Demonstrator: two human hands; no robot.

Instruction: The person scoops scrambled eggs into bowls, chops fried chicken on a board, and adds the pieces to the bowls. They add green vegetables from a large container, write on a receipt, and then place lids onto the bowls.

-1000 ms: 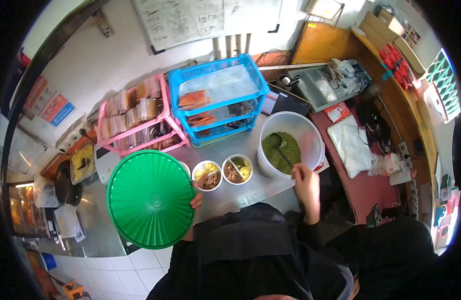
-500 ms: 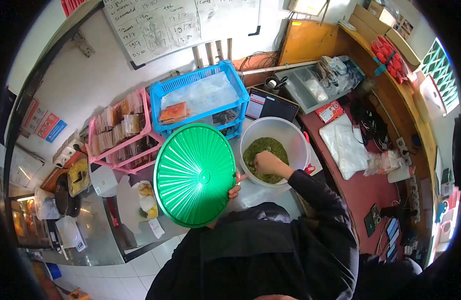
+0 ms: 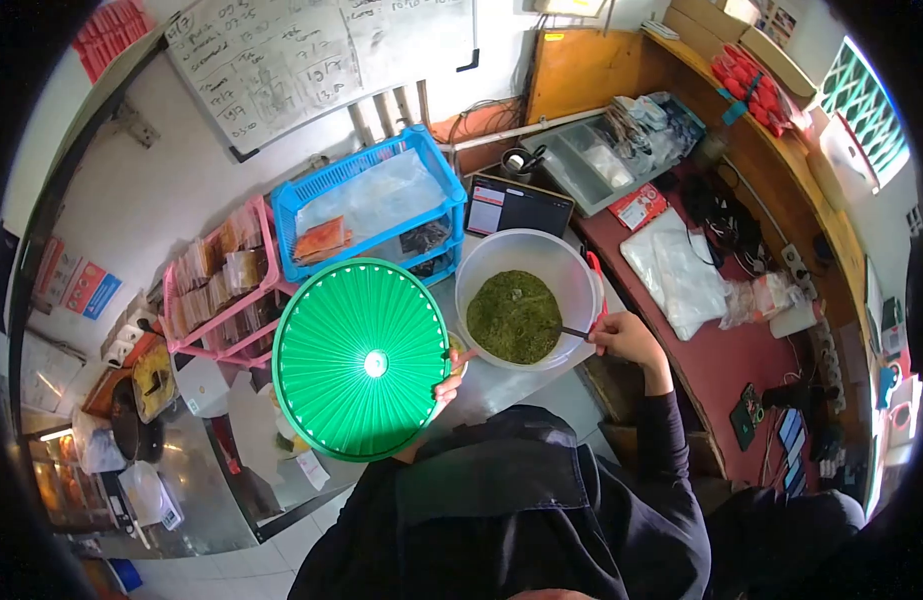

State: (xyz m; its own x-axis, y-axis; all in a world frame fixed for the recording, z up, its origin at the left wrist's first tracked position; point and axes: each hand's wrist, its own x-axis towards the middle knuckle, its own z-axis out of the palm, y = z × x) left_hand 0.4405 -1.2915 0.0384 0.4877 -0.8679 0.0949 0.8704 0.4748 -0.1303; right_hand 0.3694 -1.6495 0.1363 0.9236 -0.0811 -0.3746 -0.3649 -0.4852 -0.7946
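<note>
A round green ribbed lid (image 3: 361,360) is tilted up in front of my chest, and my left hand (image 3: 449,380) grips its right edge. To its right stands a translucent white tub (image 3: 586,290) with chopped green stuff (image 3: 513,318) in its bottom. My right hand (image 3: 623,338) is at the tub's right rim, its fingers closed on the end of a thin dark handle (image 3: 575,332). The handle reaches over the rim into the tub; its far end is not clearly visible.
Behind the lid stand a blue basket (image 3: 371,255) and a pink basket (image 3: 221,345) of packets. A tablet (image 3: 521,205) lies behind the tub. Plastic bags (image 3: 671,272) lie on the red surface at right. A scale (image 3: 151,495) stands at left.
My right hand has come out of the tub and moved right to its rim, where the dark handle now shows. The view has shifted slightly. My left hand still holds the lid.
</note>
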